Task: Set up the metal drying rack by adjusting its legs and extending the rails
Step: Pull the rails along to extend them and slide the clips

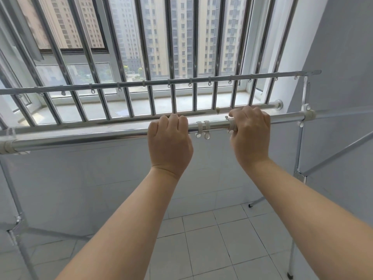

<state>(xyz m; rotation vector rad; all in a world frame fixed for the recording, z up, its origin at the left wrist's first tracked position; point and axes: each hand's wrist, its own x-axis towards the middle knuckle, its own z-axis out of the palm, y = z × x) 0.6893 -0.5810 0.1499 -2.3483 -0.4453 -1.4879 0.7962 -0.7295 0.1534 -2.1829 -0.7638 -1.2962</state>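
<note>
The window [153,37] fills the upper view, crossed by upright metal bars [172,57], with a pale sill [141,106] at its foot and a grey wall [343,57] to the right; white floor tiles [212,239] lie below. The rack [300,150] stands in front of the window, spanning almost the whole width of the view. Its far rail [181,80] runs level across the bars and carries a row of small hanger rings along its underside. The near rail [80,139] is a shiny tube, running from a white joint [8,147] at the left to a white clamp [307,115] on the right upright. Slanted legs [333,158] angle down to the floor at the right, one ending in a black foot [250,205]; more legs show at the lower left. The left hand [169,142] is closed over the near rail from above, fingers curled over the top. The right hand [250,134] is wrapped in the same way around the rail, over a pale collar [233,126] where a thinner section meets a thicker one. Between the two hands, two white clips [202,129] sit side by side on the rail, close to each other but touching neither hand.
</note>
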